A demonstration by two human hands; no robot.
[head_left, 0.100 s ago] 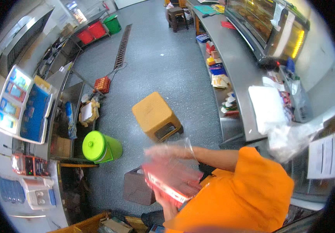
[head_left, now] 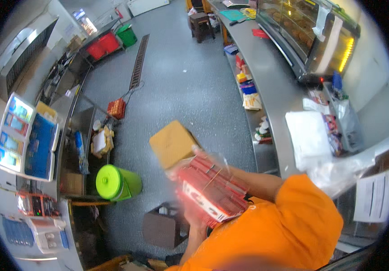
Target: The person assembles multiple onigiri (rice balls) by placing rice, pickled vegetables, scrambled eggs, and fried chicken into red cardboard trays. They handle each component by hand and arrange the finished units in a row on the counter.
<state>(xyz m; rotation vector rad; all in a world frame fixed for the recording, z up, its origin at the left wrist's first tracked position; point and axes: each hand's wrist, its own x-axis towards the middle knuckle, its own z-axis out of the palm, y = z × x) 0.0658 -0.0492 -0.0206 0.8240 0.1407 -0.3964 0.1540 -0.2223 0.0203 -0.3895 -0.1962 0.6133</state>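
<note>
My left hand grips the near lower side of a bundle of flat red cartons with a white printed edge. A thin rubber band crosses its top, and clear plastic film lies around its far end. At that far end is my right hand, partly hidden by the bundle and film, its fingers bent against the edge. The bundle is slightly blurred and tilted in front of my orange top. Beyond it stands a tan plastic stool, and a dark brown stool is below on the left.
On the left are a lime-green lidded bucket, an open cool box and a stack of reddish egg trays. A steel counter on the right carries a lit glass display case and white sheets.
The bundle has turned so that its top faces up more. My right hand has gone from above it to its far edge. The view has shifted slightly.
</note>
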